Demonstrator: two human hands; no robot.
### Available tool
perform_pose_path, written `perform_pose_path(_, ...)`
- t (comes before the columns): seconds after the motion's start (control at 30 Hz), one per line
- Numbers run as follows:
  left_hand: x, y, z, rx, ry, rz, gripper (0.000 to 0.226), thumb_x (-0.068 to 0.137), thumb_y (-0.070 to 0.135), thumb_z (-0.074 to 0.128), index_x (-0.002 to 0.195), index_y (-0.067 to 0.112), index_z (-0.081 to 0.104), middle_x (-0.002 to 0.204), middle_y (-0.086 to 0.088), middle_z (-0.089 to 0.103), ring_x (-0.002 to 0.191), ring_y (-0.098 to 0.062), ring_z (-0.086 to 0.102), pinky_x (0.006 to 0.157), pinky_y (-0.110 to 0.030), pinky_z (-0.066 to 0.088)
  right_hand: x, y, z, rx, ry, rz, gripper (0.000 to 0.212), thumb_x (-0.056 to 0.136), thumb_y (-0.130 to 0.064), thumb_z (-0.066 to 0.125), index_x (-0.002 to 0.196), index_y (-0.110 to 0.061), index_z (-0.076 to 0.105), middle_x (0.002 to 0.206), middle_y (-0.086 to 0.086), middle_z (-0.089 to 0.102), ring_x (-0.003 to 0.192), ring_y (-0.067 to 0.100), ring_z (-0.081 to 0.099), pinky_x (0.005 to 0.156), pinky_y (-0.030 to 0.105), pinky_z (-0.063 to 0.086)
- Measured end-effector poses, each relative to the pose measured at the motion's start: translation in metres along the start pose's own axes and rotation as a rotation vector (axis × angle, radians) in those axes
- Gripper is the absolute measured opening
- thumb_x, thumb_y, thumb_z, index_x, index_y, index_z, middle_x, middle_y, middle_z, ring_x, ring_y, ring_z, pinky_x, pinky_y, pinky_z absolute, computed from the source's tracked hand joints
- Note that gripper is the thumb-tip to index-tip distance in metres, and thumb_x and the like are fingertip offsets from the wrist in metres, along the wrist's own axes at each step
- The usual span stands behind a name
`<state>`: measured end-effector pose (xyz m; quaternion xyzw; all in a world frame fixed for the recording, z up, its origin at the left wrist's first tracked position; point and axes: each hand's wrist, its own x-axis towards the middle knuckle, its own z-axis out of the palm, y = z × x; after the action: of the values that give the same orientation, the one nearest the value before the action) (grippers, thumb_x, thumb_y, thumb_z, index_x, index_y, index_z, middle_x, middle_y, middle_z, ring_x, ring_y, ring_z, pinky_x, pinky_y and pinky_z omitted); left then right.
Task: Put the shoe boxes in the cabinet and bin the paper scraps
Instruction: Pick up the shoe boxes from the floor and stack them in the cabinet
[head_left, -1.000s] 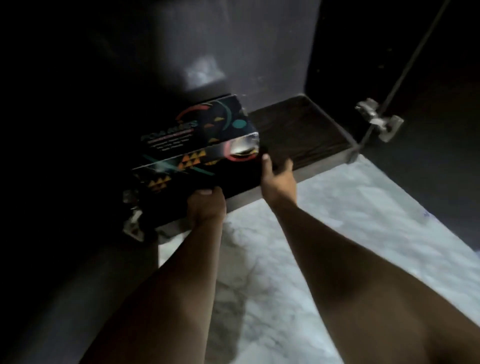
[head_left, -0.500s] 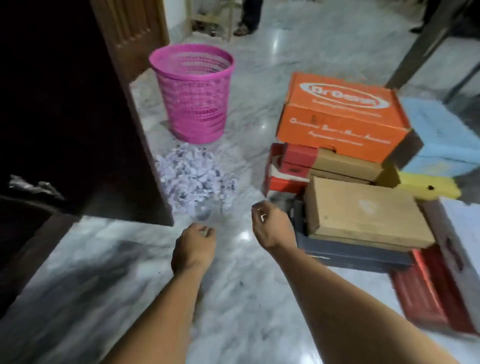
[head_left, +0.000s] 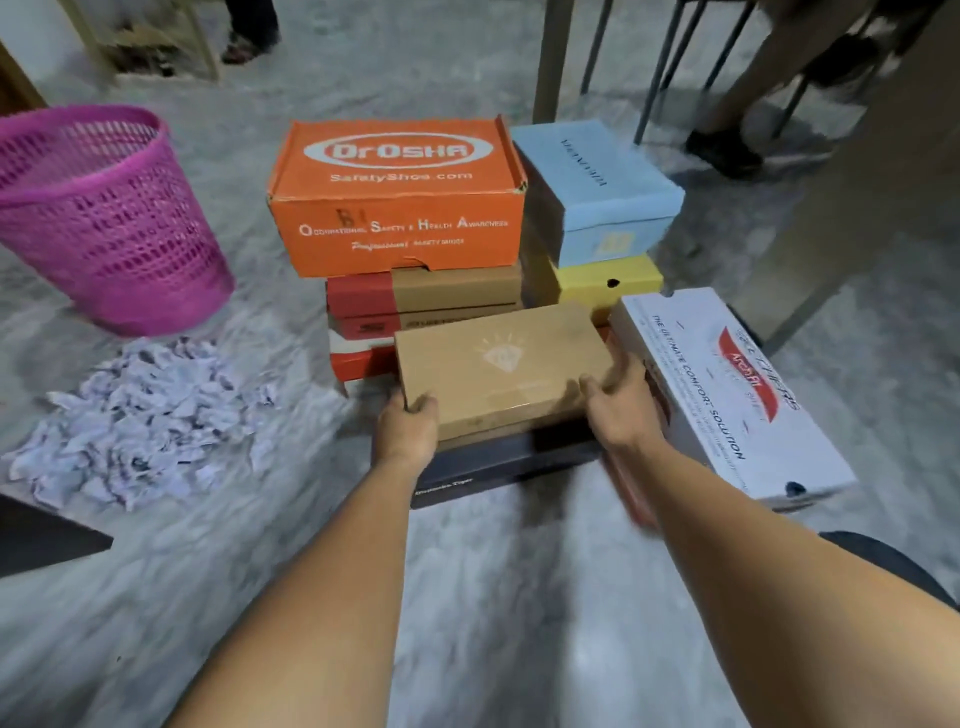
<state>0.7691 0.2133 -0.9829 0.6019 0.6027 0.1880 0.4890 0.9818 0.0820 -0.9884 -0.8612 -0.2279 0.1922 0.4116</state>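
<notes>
Fingers (head_left: 423, 405) of the left hand (head_left: 405, 434) and right hand (head_left: 621, 410), empty half a second ago, now curl around opposite ends of the brown box (head_left: 501, 366) atop the dark box (head_left: 509, 460).

Both bare forearms reach forward from the bottom edge, converging slightly toward the middle. Left hand (head_left: 406, 431) sits at the near left corner of the tan box (head_left: 501, 366), thumb on top of the lid, fingers curled down around the corner and side. Right hand (head_left: 621, 410) grips the box's near right end, thumb on the lid edge, fingers wrapped around the right side and mostly hidden behind it. Wrists are roughly straight, both backs of the hands face up toward the camera. Hands are level with each other, one at each end of the box. Right elbow area shows a dark sleeve or clothing edge at the lower right.
</notes>
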Motion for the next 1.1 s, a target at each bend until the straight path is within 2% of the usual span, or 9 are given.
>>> perform_pose_path(0.17, -0.014, -0.022, -0.005, -0.135, 0.064, -0.078, 0.039, 0.095, 0.045, 0.051, 0.126, 0.023, 0.064, 0.123, -0.004, 0.069, 0.112, -0.03, 0.062, 0.099, -0.043, 0.05, -0.017, 0.012, 0.003, -0.061, 0.036, 0.084, 0.075, 0.082, -0.058, 0.058, 0.139, -0.01, 0.053, 0.131, 0.025, 0.058, 0.122, 0.04, 0.058, 0.105, 0.041, 0.044)
perform_pose_path(0.33, -0.057, -0.057, -0.056, -0.205, 0.315, -0.128, 0.028, 0.096, 0.037, 0.051, 0.113, 0.019, 0.064, 0.107, -0.004, 0.068, 0.096, -0.03, 0.061, 0.075, -0.032, 0.043, -0.101, -0.003, 0.028, -0.057, 0.045, -0.094, 0.055, 0.084, -0.057, 0.069, 0.117, -0.017, 0.053, 0.116, 0.009, 0.057, 0.106, 0.03, 0.059, 0.091, 0.044, 0.051)
perform_pose_path(0.4, -0.081, -0.081, -0.091, -0.287, 0.468, -0.191, 0.023, 0.097, 0.033, 0.051, 0.114, 0.022, 0.063, 0.102, -0.003, 0.066, 0.087, -0.026, 0.056, 0.069, -0.029, 0.038, -0.138, -0.015, 0.052, -0.017, -0.07, -0.162, 0.049, 0.085, -0.061, 0.07, 0.11, -0.025, 0.047, 0.108, 0.0, 0.061, 0.094, 0.021, 0.061, 0.078, 0.042, 0.052)
perform_pose_path(0.5, -0.111, -0.128, -0.152, -0.403, 0.712, -0.294, 0.023, 0.097, 0.031, 0.053, 0.116, 0.025, 0.063, 0.101, -0.001, 0.069, 0.079, -0.021, 0.054, 0.058, -0.026, 0.038, -0.191, -0.047, 0.101, -0.003, -0.255, -0.266, 0.048, 0.086, -0.06, 0.071, 0.113, -0.029, 0.045, 0.108, -0.006, 0.062, 0.094, 0.019, 0.06, 0.077, 0.039, 0.049)
perform_pose_path(0.7, -0.179, -0.237, -0.288, -0.459, 1.069, -0.441, 0.021, 0.094, 0.035, 0.057, 0.111, 0.025, 0.065, 0.104, -0.008, 0.072, 0.093, -0.035, 0.064, 0.07, -0.033, 0.045, -0.306, -0.11, 0.224, 0.048, -0.603, -0.425, 0.048, 0.088, -0.047, 0.074, 0.126, -0.027, 0.052, 0.116, -0.002, 0.063, 0.098, 0.023, 0.063, 0.079, 0.037, 0.048)
perform_pose_path(0.8, -0.217, -0.27, -0.355, -0.532, 1.306, -0.513, 0.034, 0.095, 0.032, 0.062, 0.126, 0.02, 0.063, 0.114, -0.015, 0.071, 0.103, -0.039, 0.064, 0.073, -0.03, 0.04, -0.369, -0.15, 0.271, 0.099, -0.799, -0.492, 0.048, 0.092, -0.045, 0.07, 0.132, -0.027, 0.052, 0.123, -0.001, 0.064, 0.11, 0.025, 0.062, 0.078, 0.034, 0.049)
perform_pose_path(0.9, -0.242, -0.292, -0.419, -0.514, 1.493, -0.472, 0.045, 0.094, 0.03, 0.066, 0.134, 0.012, 0.056, 0.113, -0.023, 0.071, 0.102, -0.041, 0.067, 0.077, -0.034, 0.047, -0.423, -0.207, 0.318, 0.164, -0.933, -0.571, 0.049, 0.094, -0.047, 0.067, 0.137, -0.027, 0.051, 0.123, -0.003, 0.064, 0.112, 0.021, 0.061, 0.084, 0.032, 0.046)
perform_pose_path(1.0, -0.264, -0.31, -0.492, -0.558, 1.713, -0.376, 0.041, 0.093, 0.021, 0.069, 0.125, -0.003, 0.057, 0.11, -0.028, 0.069, 0.1, -0.04, 0.067, 0.076, -0.028, 0.041, -0.478, -0.271, 0.364, 0.225, -1.075, -0.619, 0.047, 0.092, -0.047, 0.072, 0.127, -0.024, 0.05, 0.109, -0.009, 0.065, 0.101, 0.017, 0.065, 0.085, 0.034, 0.05)
perform_pose_path(1.1, -0.294, -0.33, -0.552, -0.488, 1.798, -0.341, 0.04, 0.093, 0.018, 0.067, 0.124, -0.006, 0.057, 0.113, -0.02, 0.066, 0.101, -0.031, 0.063, 0.076, -0.023, 0.038, -0.535, -0.313, 0.416, 0.265, -1.201, -0.654, 0.042, 0.091, -0.037, 0.076, 0.117, -0.02, 0.047, 0.099, -0.016, 0.063, 0.092, 0.003, 0.064, 0.091, 0.035, 0.052)
